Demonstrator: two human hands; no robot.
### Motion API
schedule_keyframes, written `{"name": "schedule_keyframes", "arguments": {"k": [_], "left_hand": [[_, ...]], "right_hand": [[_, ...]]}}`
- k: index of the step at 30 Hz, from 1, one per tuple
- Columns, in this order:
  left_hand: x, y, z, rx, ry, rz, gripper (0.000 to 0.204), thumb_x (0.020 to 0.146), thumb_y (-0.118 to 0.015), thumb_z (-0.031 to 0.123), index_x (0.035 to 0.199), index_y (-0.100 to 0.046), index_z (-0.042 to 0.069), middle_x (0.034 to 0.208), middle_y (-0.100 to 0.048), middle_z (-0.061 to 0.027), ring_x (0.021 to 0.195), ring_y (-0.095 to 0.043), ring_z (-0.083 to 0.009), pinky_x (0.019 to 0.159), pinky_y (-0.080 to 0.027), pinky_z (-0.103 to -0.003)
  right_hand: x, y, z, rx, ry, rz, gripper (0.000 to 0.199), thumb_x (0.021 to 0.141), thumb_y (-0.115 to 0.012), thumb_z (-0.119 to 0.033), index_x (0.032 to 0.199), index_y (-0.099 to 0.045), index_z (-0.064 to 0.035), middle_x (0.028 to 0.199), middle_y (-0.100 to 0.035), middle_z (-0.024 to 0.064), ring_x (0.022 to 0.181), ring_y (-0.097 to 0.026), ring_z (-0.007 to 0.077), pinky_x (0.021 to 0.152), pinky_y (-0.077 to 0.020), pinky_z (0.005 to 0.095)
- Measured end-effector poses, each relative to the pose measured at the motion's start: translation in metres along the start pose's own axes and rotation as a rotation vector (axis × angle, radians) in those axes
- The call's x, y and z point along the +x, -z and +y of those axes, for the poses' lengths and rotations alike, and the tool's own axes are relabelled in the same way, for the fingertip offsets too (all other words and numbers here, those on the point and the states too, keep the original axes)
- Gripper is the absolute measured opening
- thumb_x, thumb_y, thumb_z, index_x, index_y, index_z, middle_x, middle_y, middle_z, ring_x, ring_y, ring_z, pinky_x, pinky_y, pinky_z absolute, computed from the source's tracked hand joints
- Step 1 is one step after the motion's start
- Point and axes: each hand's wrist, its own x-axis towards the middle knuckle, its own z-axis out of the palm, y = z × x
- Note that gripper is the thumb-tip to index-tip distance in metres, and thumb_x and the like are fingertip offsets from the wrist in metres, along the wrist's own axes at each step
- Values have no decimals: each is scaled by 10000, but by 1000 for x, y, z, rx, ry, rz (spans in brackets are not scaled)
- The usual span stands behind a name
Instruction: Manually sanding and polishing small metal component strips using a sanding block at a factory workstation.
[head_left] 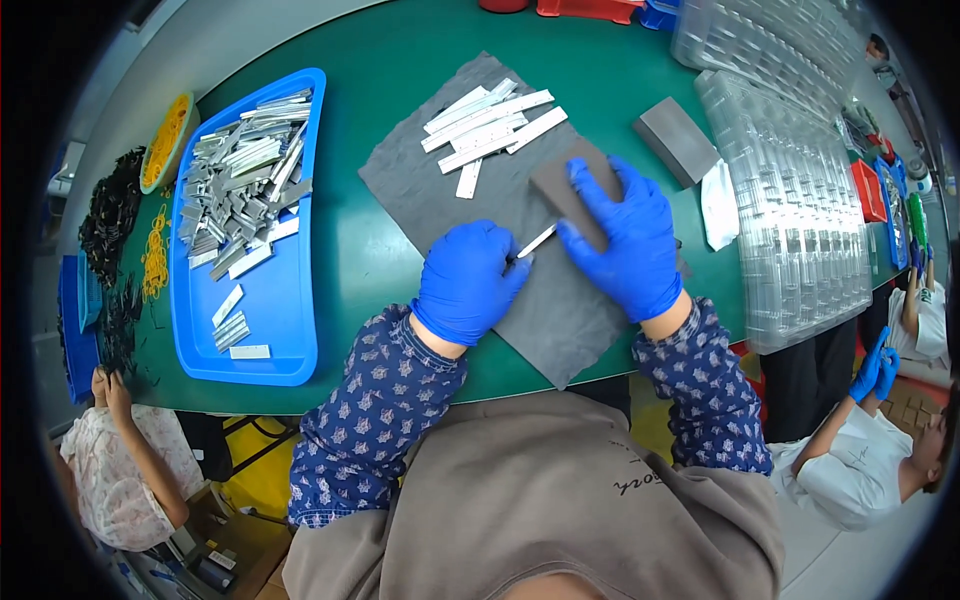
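My left hand [465, 280], in a blue glove, is closed on one end of a thin silvery metal strip [538, 241], whose other end points toward the right. In my right hand [628, 240], also gloved in blue, is a dark grey-brown foam block [562, 182], fingers over its top and thumb along its near side. The block sits right beside the strip's free end; whether they touch I cannot tell. Beneath both hands lies a dark grey cloth [565, 335]. Several flat silvery strips [490, 125] are heaped on its far part.
A blue tray [245, 370] of metal pieces stands at left, near yellow rubber bands [155, 262]. On the right are a second grey block [677, 140], a crumpled white piece [718, 205] and clear plastic trays [800, 220]. Other people sit at both sides.
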Motion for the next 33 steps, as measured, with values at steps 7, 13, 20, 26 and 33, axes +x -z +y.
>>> {"name": "schedule_keyframes", "arguments": {"k": [7, 13, 20, 26, 33], "left_hand": [[-2, 1, 0, 28, -23, 30, 160, 778, -684, 218, 745, -616, 77, 742, -576, -116, 719, -575, -319, 643, -459, -443], [3, -3, 1, 6, -13, 18, 165, 781, -685, 223, 741, -615, 79, 734, -577, -113, 706, -575, -317, 636, -460, -443], [0, -2, -1, -3, -11, 34, 190, 792, -681, 232, 714, -607, 76, 725, -571, -115, 701, -573, -317, 630, -458, -436], [0, 2, 2, -4, -7, 16, 211, 784, -694, 246, 712, -608, 68, 719, -566, -115, 698, -572, -310, 623, -458, -428], [7, 17, 0, -101, -80, 40, 148, 794, -666, 169, 921, -674, 93, 805, -596, -97, 767, -592, -281, 676, -478, -390]], "right_hand": [[0, 1, 0, 22, 70, -20, 638, 736, -751, -284, 1335, -553, -192, 1227, -524, 254, 1013, -550, 405, 879, -456, 459], [-5, -3, -8, 7, 61, -23, 641, 749, -740, -303, 1347, -539, -186, 1230, -519, 262, 1015, -545, 408, 885, -451, 456], [9, -2, 23, -61, -45, 29, 590, 765, -730, -321, 1311, -574, -158, 1208, -537, 252, 1047, -547, 405, 919, -446, 449], [5, 0, 40, 135, -163, 185, 560, 787, -741, -223, 1298, -574, -63, 1196, -562, 210, 1081, -564, 339, 963, -445, 399], [8, -1, 46, 303, -192, 199, 549, 799, -739, -190, 1300, -568, -47, 1218, -572, 181, 1116, -566, 304, 982, -438, 370]]}}
